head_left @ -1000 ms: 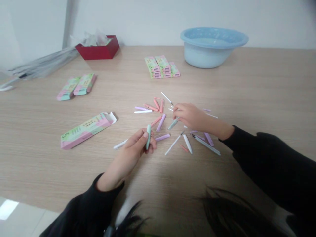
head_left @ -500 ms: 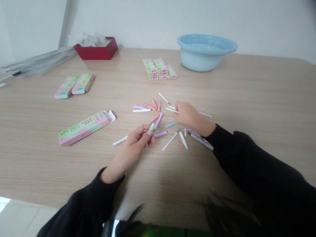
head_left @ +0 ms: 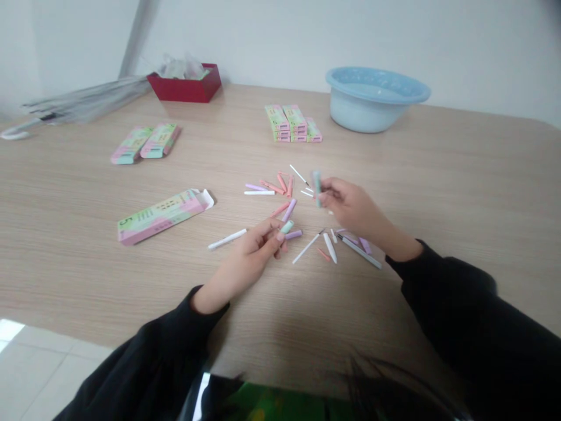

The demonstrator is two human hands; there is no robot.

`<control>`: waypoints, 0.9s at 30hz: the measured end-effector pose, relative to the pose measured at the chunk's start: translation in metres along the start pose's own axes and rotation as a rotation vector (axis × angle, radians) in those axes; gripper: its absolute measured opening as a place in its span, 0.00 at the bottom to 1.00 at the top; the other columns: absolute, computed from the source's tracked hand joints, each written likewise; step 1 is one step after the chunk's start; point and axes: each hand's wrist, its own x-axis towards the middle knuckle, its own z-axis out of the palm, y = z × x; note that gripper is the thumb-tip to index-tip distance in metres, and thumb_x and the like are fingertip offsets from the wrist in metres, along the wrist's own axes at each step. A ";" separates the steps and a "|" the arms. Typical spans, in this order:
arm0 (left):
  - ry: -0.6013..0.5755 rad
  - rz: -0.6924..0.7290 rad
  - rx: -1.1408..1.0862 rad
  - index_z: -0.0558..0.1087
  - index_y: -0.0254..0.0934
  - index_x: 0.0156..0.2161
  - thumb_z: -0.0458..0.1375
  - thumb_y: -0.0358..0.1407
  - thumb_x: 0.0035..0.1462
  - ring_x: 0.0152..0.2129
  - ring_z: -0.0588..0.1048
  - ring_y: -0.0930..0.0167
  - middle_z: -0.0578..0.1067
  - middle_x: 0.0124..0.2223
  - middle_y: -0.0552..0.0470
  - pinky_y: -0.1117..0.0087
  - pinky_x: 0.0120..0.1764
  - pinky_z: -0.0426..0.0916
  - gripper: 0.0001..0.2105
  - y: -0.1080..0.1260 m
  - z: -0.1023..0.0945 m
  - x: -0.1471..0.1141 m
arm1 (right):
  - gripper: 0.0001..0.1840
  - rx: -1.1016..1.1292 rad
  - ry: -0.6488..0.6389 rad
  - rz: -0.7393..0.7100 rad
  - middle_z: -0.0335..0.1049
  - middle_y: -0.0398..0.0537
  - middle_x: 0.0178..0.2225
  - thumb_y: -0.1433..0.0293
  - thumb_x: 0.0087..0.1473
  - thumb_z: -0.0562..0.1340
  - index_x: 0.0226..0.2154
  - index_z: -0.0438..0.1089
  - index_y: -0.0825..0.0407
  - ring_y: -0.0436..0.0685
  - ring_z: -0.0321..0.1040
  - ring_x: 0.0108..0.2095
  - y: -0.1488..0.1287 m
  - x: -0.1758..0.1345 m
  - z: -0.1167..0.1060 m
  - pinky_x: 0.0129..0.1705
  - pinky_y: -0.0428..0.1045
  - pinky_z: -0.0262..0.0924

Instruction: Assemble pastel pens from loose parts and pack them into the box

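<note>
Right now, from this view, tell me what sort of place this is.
Most likely an indoor workroom or office: a wood-grain table before a pale wall, with loose pen parts spread out and small patterned boxes stacked behind them.

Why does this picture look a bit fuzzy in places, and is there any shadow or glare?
Head view: the slim pale green tube in the right hand is smeared, probably by motion; head view: a soft shadow dims the light wood-grain table toward the bottom middle; head view: a white bright patch washes out part of the pale tiled floor at lower left.
</note>
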 end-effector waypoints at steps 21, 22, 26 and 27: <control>-0.131 0.063 -0.012 0.73 0.36 0.41 0.52 0.34 0.66 0.26 0.68 0.73 0.70 0.29 0.55 0.72 0.33 0.66 0.08 0.007 0.009 -0.007 | 0.04 0.929 0.079 0.152 0.77 0.44 0.32 0.72 0.53 0.68 0.33 0.73 0.49 0.53 0.73 0.28 -0.042 -0.063 0.008 0.25 0.49 0.67; -0.130 0.058 -0.005 0.74 0.36 0.41 0.52 0.35 0.66 0.26 0.68 0.72 0.70 0.29 0.55 0.72 0.33 0.66 0.09 0.007 0.009 -0.007 | 0.04 0.934 0.081 0.150 0.77 0.44 0.33 0.71 0.52 0.69 0.32 0.73 0.49 0.53 0.72 0.27 -0.041 -0.064 0.008 0.25 0.49 0.68; -0.119 0.062 0.027 0.75 0.35 0.41 0.52 0.36 0.66 0.26 0.68 0.72 0.69 0.27 0.55 0.72 0.32 0.67 0.10 0.008 0.009 -0.008 | 0.06 0.935 0.085 0.139 0.78 0.44 0.34 0.70 0.52 0.70 0.32 0.73 0.47 0.52 0.71 0.26 -0.041 -0.066 0.007 0.28 0.52 0.69; -0.113 0.065 0.030 0.75 0.35 0.42 0.52 0.36 0.66 0.25 0.68 0.72 0.69 0.27 0.55 0.72 0.32 0.67 0.10 0.008 0.009 -0.008 | 0.05 0.922 0.091 0.136 0.78 0.44 0.34 0.70 0.52 0.70 0.32 0.73 0.47 0.53 0.72 0.27 -0.041 -0.067 0.007 0.29 0.52 0.69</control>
